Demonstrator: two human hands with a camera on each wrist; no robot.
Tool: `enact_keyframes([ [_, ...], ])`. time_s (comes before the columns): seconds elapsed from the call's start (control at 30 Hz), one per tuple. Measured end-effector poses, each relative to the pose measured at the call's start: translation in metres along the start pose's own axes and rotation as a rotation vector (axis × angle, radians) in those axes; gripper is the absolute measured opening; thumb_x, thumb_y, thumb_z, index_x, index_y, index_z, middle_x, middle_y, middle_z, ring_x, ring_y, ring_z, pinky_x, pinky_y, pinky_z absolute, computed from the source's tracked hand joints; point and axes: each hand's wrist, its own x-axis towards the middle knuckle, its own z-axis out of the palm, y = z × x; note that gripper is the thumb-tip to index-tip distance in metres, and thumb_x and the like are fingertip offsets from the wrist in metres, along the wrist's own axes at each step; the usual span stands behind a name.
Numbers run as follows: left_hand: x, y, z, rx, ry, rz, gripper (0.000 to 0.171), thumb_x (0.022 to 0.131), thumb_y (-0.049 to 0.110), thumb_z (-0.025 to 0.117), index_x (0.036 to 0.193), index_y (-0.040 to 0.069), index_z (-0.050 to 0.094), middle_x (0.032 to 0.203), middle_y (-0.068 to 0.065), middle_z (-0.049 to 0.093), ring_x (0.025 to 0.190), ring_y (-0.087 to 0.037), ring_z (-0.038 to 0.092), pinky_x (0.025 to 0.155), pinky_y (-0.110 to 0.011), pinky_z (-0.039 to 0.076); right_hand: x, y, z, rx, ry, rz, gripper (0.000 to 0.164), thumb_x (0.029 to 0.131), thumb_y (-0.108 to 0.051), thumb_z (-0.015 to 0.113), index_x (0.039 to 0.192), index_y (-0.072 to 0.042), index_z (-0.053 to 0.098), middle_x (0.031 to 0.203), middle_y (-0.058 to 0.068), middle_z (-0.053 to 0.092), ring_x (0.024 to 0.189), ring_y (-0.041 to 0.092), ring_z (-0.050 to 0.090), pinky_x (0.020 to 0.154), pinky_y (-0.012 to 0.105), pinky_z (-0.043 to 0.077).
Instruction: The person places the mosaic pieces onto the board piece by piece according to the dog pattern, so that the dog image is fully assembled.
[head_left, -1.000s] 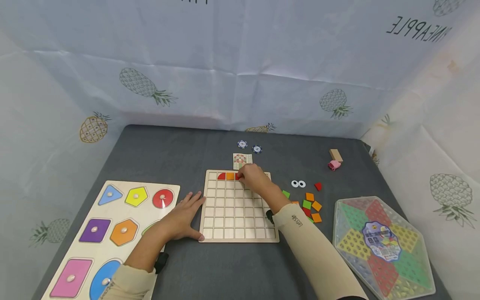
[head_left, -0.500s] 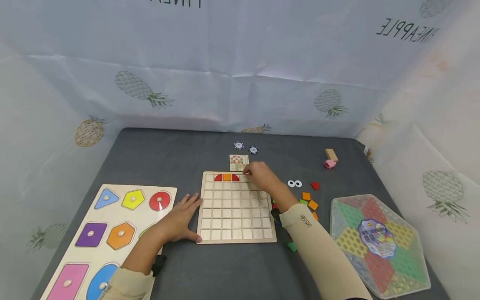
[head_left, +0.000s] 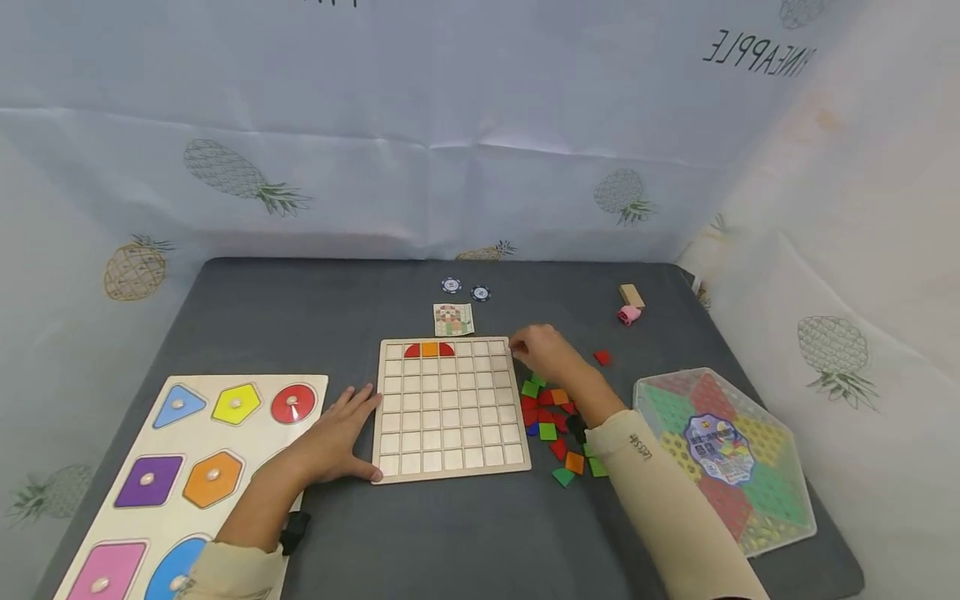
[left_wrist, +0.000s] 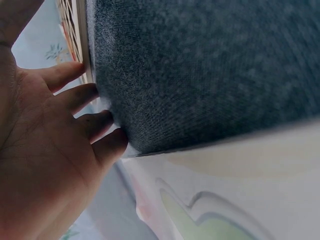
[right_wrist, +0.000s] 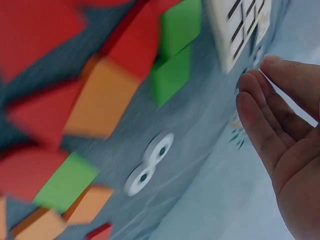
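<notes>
A wooden grid board (head_left: pixel 453 407) lies mid-table. In its top row sit two red quarter-round pieces with an orange square (head_left: pixel 429 350) between them. My left hand (head_left: pixel 333 440) rests at the board's left edge, fingers spread, thumb by the lower corner; in the left wrist view its fingertips reach the rim. At the top right corner is my right hand (head_left: pixel 546 352). Its thumb and fingers come close together in the right wrist view, with nothing visible between them. Under that forearm lie red, green and orange pieces (head_left: pixel 547 431), and two white round pieces (right_wrist: pixel 149 165) beside them.
A pattern card (head_left: pixel 453 319) and two poker chips (head_left: pixel 480 293) lie behind the board. A knobbed shape puzzle (head_left: pixel 180 433) occupies the left. On the right are a hexagonal clear game box (head_left: pixel 720 458), a wooden block (head_left: pixel 632 295) and a pink figure (head_left: pixel 628 315).
My right hand has moved rightward along the top row to the board's corner, leaving the second red piece in place. The view has shifted; my left hand stays at the board's edge.
</notes>
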Motion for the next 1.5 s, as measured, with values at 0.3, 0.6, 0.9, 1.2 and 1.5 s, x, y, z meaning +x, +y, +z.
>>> enact_keyframes([
  [0.3,-0.005,-0.011,-0.004,0.005,0.022,-0.007,0.107,0.054,0.04,0.084,0.14,0.005,0.031,0.147,-0.018,0.023,0.134,-0.042,0.013,0.103,-0.058,0.02,-0.006,0.021,-0.008,-0.013,0.017,-0.004,0.021,0.087,-0.01,0.059,0.105,-0.003,0.066,0.1,0.01,0.065,0.091,0.022,0.061,0.08,0.037,0.05],
  [0.6,-0.006,-0.015,-0.005,0.009,0.007,-0.027,0.109,0.053,0.043,0.083,0.14,0.006,0.03,0.147,-0.018,0.022,0.134,-0.042,0.012,0.102,-0.059,0.021,-0.014,0.069,-0.024,-0.039,0.036,0.197,0.022,0.086,-0.008,0.059,0.105,0.001,0.063,0.099,0.016,0.063,0.087,0.028,0.06,0.078,0.043,0.05],
  [0.9,-0.01,-0.015,-0.008,0.011,0.008,-0.013,0.106,0.055,0.041,0.083,0.14,0.005,0.029,0.147,-0.018,0.022,0.134,-0.042,0.012,0.102,-0.058,0.021,-0.018,0.084,-0.025,-0.101,-0.01,0.379,0.02,0.083,-0.007,0.059,0.1,0.003,0.063,0.094,0.018,0.063,0.08,0.03,0.059,0.075,0.044,0.049],
  [1.2,-0.007,-0.013,-0.003,0.003,0.01,-0.006,0.107,0.054,0.041,0.083,0.141,0.007,0.03,0.147,-0.016,0.022,0.135,-0.041,0.012,0.103,-0.057,0.02,-0.021,0.086,-0.023,-0.108,-0.054,0.39,0.019,0.082,-0.004,0.06,0.1,0.003,0.062,0.091,0.018,0.06,0.076,0.029,0.056,0.073,0.044,0.05],
  [1.5,0.0,-0.006,0.002,-0.002,-0.001,0.007,0.107,0.054,0.042,0.084,0.14,0.007,0.031,0.147,-0.016,0.023,0.135,-0.04,0.012,0.103,-0.056,0.022,-0.03,0.091,-0.027,-0.093,-0.042,0.392,0.018,0.081,-0.004,0.057,0.097,0.003,0.061,0.09,0.018,0.061,0.075,0.03,0.057,0.072,0.045,0.049],
])
